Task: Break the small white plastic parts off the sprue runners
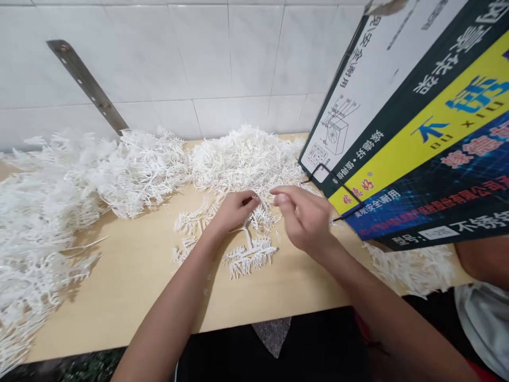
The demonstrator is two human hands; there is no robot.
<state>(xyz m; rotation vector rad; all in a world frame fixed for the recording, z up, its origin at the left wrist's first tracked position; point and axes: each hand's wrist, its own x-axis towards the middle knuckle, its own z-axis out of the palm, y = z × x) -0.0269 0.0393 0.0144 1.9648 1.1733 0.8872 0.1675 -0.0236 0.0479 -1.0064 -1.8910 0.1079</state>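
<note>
My left hand [236,209] is at the near edge of a heap of white branching plastic pieces [246,156], its fingers curled together; what they hold, if anything, is too small to tell. To its right, my right hand [304,212] is raised over the table with thumb and index finger pinched; nothing can be made out between them. A gap separates the two hands. Below them lies a white frond-like piece [250,252] with a stem. Smaller white pieces [189,223] lie left of my left wrist.
A large printed carton [397,148] stands tilted at the right, with a black wire loop at its lower corner. More white pieces [40,228] cover the left side of the table [131,286]. A person's arm [485,265] shows at the right edge. Behind is a tiled wall with a metal bracket [89,87].
</note>
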